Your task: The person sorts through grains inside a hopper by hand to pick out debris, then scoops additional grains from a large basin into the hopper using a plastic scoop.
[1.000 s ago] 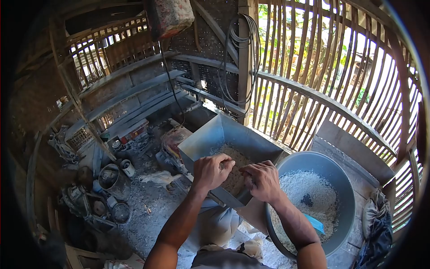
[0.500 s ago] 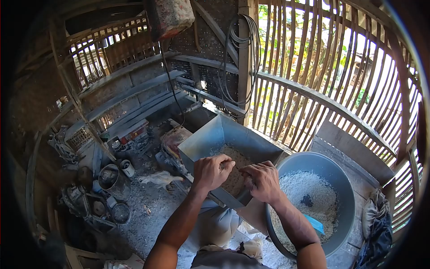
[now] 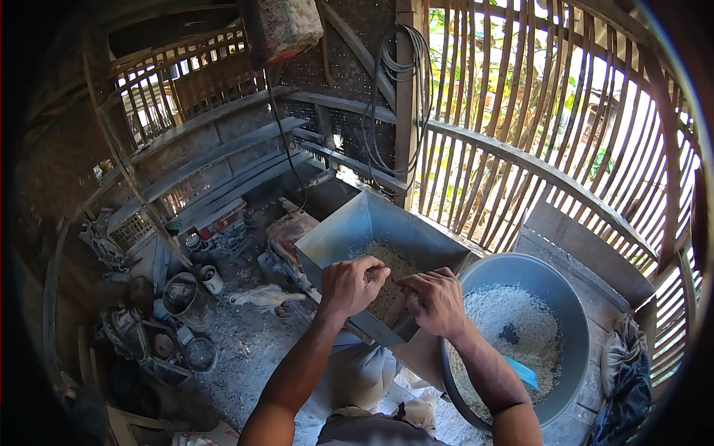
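Left hand (image 3: 348, 286) and right hand (image 3: 439, 301): fingers curled above metal hopper (image 3: 431, 245); grasp cannot be determined. Hopper partly loaded with pale granules (image 3: 387, 297); more granules remain in grey basin (image 3: 569, 297), hopper's 4 o'clock.

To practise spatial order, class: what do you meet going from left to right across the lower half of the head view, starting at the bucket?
Bucket → white chicken → left hand → right hand → gray basin → dark cloth.
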The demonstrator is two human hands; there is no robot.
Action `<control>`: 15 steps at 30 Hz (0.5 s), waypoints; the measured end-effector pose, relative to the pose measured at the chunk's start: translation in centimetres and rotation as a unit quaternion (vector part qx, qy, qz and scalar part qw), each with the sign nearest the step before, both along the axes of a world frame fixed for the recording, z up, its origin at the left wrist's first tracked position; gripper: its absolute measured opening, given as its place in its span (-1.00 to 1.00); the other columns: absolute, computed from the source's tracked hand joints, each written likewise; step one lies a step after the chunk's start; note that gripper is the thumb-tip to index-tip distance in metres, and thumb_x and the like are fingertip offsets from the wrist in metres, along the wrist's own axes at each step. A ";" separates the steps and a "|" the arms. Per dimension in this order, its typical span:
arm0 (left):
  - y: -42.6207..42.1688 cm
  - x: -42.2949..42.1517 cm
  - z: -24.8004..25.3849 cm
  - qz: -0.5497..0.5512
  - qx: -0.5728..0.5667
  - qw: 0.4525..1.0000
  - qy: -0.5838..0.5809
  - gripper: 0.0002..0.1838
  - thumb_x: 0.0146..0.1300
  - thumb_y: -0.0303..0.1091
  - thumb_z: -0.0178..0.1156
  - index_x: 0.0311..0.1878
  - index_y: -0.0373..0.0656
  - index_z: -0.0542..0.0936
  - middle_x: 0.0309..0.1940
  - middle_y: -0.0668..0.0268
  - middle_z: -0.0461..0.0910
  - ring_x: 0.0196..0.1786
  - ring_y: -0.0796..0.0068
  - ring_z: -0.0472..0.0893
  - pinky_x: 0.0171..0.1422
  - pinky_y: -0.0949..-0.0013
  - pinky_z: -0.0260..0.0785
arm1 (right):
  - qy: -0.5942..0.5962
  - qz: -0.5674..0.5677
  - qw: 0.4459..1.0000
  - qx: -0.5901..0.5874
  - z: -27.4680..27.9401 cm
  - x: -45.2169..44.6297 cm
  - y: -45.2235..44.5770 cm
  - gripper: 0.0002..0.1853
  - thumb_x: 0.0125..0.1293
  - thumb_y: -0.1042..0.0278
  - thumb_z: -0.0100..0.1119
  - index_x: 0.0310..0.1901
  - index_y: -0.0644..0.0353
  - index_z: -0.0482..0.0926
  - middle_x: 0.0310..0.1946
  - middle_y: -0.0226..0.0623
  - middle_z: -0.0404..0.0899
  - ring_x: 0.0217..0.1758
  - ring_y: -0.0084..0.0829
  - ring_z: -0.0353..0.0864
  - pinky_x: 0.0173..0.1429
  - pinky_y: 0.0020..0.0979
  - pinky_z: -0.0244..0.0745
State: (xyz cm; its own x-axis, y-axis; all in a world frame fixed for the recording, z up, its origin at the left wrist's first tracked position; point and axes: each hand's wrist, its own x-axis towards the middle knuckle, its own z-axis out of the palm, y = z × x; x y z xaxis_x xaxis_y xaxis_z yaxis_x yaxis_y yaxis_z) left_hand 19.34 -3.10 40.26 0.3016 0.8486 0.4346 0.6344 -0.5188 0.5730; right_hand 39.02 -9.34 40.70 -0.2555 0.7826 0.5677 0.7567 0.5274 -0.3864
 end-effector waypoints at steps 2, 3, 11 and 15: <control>0.1 -0.1 -0.2 0.000 0.014 1.000 -0.003 -0.73 0.33 -0.02 0.30 -0.19 0.00 0.76 -0.42 0.24 0.76 -0.32 0.17 0.75 -0.17 0.17 0.54 | 0.001 -0.001 1.000 -0.001 -0.1 0.0 0.1 -0.74 0.07 0.38 0.23 -0.18 0.15 0.74 -0.31 -0.21 0.75 -0.21 -0.18 0.71 0.06 -0.21 0.42; 0.3 -0.1 -0.7 -0.001 0.030 1.000 -0.008 -0.74 0.32 -0.04 0.32 -0.19 0.00 0.77 -0.46 0.27 0.74 -0.38 0.24 0.73 -0.22 0.20 0.51 | 0.001 -0.001 1.000 -0.003 -0.1 0.0 0.0 -0.74 0.07 0.38 0.23 -0.18 0.15 0.74 -0.31 -0.21 0.75 -0.21 -0.18 0.71 0.06 -0.21 0.42; 0.3 -0.1 -0.7 -0.002 0.038 0.999 -0.009 -0.76 0.31 -0.07 0.34 -0.17 0.00 0.78 -0.49 0.29 0.73 -0.42 0.29 0.72 -0.26 0.22 0.50 | -0.003 -0.002 1.000 -0.007 -0.1 0.0 0.0 -0.76 0.10 0.37 0.25 -0.18 0.13 0.74 -0.32 -0.22 0.75 -0.21 -0.19 0.71 0.06 -0.22 0.42; 0.4 0.0 -0.9 -0.004 0.037 0.999 -0.013 -0.76 0.31 -0.07 0.34 -0.17 -0.01 0.78 -0.45 0.27 0.75 -0.39 0.28 0.74 -0.24 0.23 0.52 | -0.002 0.001 1.000 -0.003 -0.1 0.1 0.0 -0.76 0.10 0.37 0.25 -0.17 0.13 0.74 -0.31 -0.22 0.75 -0.21 -0.20 0.71 0.07 -0.22 0.42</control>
State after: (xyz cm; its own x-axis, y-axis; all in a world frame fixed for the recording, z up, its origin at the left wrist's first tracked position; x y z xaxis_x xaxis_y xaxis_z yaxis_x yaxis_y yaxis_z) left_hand 19.32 -2.72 39.41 0.2963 0.8114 0.5038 0.6152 -0.5656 0.5492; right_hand 39.09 -9.34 40.63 -0.2587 0.7857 0.5619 0.7577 0.5258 -0.3865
